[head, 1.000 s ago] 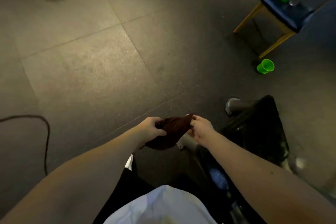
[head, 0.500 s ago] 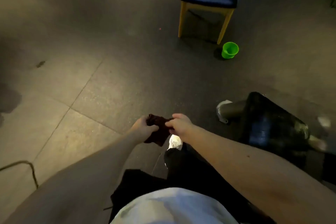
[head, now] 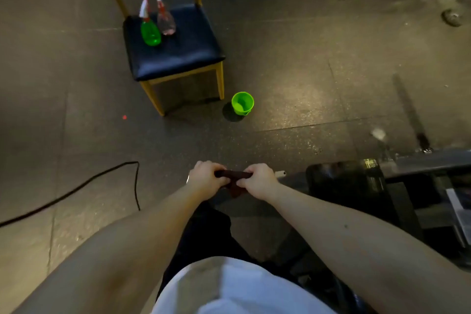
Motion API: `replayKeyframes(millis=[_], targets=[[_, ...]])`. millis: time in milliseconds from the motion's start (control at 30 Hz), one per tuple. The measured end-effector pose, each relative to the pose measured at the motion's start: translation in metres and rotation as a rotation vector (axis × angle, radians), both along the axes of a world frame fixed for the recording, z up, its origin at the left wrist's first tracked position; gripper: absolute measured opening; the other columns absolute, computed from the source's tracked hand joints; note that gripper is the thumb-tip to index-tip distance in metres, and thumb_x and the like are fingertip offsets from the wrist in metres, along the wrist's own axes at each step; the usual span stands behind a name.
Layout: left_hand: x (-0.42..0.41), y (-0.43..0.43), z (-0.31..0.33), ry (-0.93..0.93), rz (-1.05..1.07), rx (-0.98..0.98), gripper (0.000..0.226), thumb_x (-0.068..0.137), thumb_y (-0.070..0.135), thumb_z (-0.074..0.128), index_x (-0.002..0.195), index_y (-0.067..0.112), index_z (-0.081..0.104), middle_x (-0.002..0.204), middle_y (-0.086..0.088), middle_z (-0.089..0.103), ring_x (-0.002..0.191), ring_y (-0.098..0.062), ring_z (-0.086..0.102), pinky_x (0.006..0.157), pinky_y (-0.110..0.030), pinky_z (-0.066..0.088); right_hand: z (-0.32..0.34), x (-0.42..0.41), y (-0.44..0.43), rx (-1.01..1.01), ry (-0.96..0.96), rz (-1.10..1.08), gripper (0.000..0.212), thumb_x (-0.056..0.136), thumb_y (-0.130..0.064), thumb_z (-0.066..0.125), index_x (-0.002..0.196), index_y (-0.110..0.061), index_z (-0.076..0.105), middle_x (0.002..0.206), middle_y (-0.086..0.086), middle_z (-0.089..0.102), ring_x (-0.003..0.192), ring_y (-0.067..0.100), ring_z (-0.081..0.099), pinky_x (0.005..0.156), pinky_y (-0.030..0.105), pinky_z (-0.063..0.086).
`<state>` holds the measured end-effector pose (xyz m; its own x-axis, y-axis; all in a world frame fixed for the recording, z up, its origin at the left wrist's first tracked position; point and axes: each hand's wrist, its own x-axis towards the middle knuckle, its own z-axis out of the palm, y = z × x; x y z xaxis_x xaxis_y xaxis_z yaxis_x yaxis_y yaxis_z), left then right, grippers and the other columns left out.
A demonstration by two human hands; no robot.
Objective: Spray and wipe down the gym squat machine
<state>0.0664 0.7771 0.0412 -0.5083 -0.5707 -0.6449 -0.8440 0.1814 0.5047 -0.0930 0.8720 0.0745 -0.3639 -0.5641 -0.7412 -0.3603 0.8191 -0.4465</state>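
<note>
While the left hand (head: 206,180) and right hand (head: 257,181) clench the dark cloth (head: 233,175) at centre frame, the squat machine (head: 351,186) sits lower right and the green spray bottle (head: 150,32) upper left; fetching it could snag a foot on the floor cable (head: 76,187).

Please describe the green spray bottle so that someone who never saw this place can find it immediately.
Find the chair with yellow wooden legs and a dark blue padded seat. Two spray bottles stand side by side on its seat. The green plastic spray bottle is the left one; its neighbour on the right is a clear plastic spray bottle.
</note>
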Motion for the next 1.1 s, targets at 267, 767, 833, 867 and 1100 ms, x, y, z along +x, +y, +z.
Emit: replayKeyframes(millis=[267,767,833,867,1100], targets=[[-0.120,-0.195,0.009,-0.102,-0.495,-0.180,0.038,0.091,0.055,0.066,0.124,0.035,0.071,0.121,-0.006,0.056,0.121,-0.030,0.041,0.094,-0.041,0.042,0.005,-0.071,-0.147,-0.026,0.040,-0.457,0.037,0.085,-0.016,0.082,0.117,-0.019,0.063,0.105,-0.002,0.061,0.097,0.015,0.058,0.078,0.024,0.045],[-0.298,-0.377,-0.116,-0.215,-0.163,-0.145,0.017,0.092,0.032,0.066,0.106,0.022,0.066,0.108,-0.004,0.065,0.099,-0.028,0.065,0.083,-0.039,0.056,-0.161,-0.239,-0.359,-0.056,0.066,-0.466,0.034,0.084,-0.019,0.080,0.118,-0.015,0.074,0.113,0.007,0.074,0.107,0.025,0.068,0.090,0.028,0.049],[-0.327,-0.397,-0.187,-0.214,-0.076,-0.128,0.018,0.093,0.030,0.067,0.107,0.021,0.061,0.113,-0.005,0.062,0.103,-0.029,0.063,0.084,-0.041,0.054,-0.230,-0.262,-0.386,-0.040,0.070,-0.493,0.035,0.084,-0.018,0.079,0.119,-0.016,0.074,0.114,0.007,0.074,0.109,0.025,0.068,0.089,0.026,0.048],[-0.342,-0.407,-0.228,-0.211,-0.054,-0.123,0.017,0.094,0.030,0.067,0.107,0.021,0.060,0.113,-0.006,0.062,0.104,-0.029,0.063,0.084,-0.041,0.053,-0.269,-0.274,-0.398,-0.032,0.077,-0.505,0.035,0.085,-0.017,0.079,0.120,-0.016,0.073,0.115,0.007,0.074,0.110,0.026,0.067,0.090,0.027,0.048],[-0.404,-0.453,-0.467,-0.211,-0.108,-0.089,0.018,0.096,0.030,0.066,0.111,0.021,0.061,0.120,-0.007,0.063,0.112,-0.032,0.063,0.091,-0.043,0.051,-0.502,-0.326,-0.443,0.016,0.114,-0.518,0.038,0.090,-0.015,0.074,0.128,-0.016,0.068,0.124,0.010,0.070,0.118,0.029,0.064,0.098,0.033,0.048]])
